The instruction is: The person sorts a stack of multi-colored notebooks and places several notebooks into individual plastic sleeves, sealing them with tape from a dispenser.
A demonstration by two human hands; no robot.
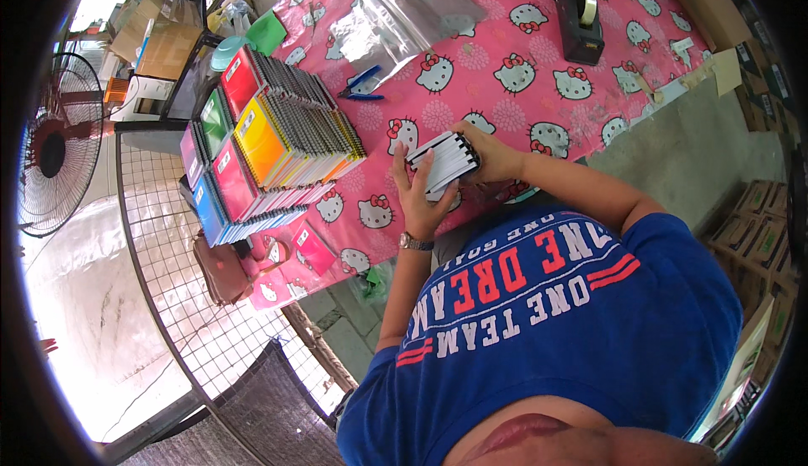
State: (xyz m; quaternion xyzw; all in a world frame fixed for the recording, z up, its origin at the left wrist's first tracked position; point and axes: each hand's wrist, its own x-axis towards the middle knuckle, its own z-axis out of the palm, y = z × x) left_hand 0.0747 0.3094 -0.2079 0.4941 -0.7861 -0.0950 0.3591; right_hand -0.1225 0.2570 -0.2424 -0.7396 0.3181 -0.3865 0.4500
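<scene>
A small stack of notebooks (443,165) with white page edges and black spiral bindings is held close to my body, over the table's near edge. My right hand (495,156) grips its right end, with the fingers partly hidden behind it. Against its left side rests my left hand (422,200), fingers spread along the page edges and a watch on the wrist. To the left stand several tall piles of spiral notebooks (261,133) with red, yellow, green, pink and blue covers. A blue-handled cutting tool (364,85) lies on the table beside them.
The pink patterned tablecloth (484,49) carries clear plastic sleeves (404,15) and a black tape dispenser (579,28). A pink notebook (312,249) and a brown bag (220,271) lie at the near left. Beyond are a fan (55,146) and cardboard boxes (749,234).
</scene>
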